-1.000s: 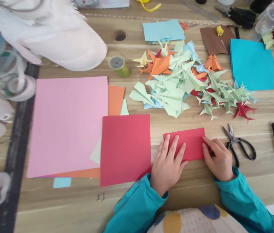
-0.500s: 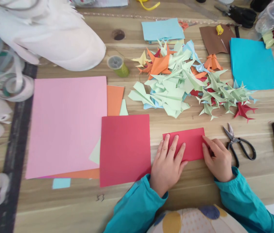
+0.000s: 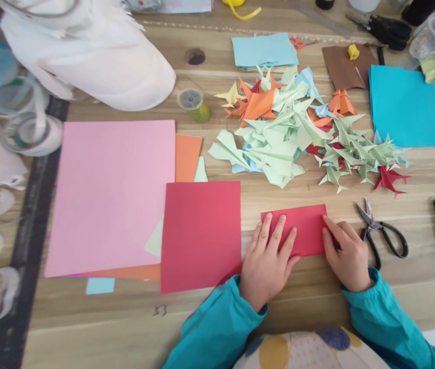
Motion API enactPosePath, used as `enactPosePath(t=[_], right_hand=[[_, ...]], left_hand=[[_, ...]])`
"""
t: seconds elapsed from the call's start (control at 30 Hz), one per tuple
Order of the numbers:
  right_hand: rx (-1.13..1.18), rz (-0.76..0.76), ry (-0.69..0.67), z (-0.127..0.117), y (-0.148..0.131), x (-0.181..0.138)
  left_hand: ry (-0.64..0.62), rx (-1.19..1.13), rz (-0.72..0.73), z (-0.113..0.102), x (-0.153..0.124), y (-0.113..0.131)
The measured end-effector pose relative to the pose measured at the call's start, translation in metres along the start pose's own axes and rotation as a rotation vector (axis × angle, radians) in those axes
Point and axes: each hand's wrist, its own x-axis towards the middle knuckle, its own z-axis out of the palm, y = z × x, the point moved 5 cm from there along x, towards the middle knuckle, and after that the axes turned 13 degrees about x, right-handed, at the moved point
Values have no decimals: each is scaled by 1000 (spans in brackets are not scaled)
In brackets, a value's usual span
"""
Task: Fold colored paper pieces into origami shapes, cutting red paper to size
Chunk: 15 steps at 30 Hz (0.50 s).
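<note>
Taking the small red paper (image 3: 312,233) as the centre of the clock, it lies flat on the wooden table (image 3: 125,328) right in front of the person, probably because the hard top gives both hands something firm to press against. The larger red sheet (image 3: 202,236) sits at nine o'clock, near the left hand (image 3: 267,264), likely for easy reach, and overlaps the pink sheet (image 3: 113,200) further out. The scissors (image 3: 372,224) rest at three o'clock just past the right hand (image 3: 346,253), blades parted, while the pile of folded shapes (image 3: 279,128) fills twelve o'clock, seemingly pushed back to leave working room. The left hand is spread wide, palm down, its fingertips on the paper's left part, apparently to pin it. The right hand is loosely curled, index finger and thumb touching the right edge; whether they pinch it, I cannot tell.
</note>
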Motion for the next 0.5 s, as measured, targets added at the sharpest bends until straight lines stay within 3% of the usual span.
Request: enactPosePath(t=[0.5], right_hand=[[-83,-60,-2,2,0,1]], left_hand=[[-1,-13,-1,1,-1,1]])
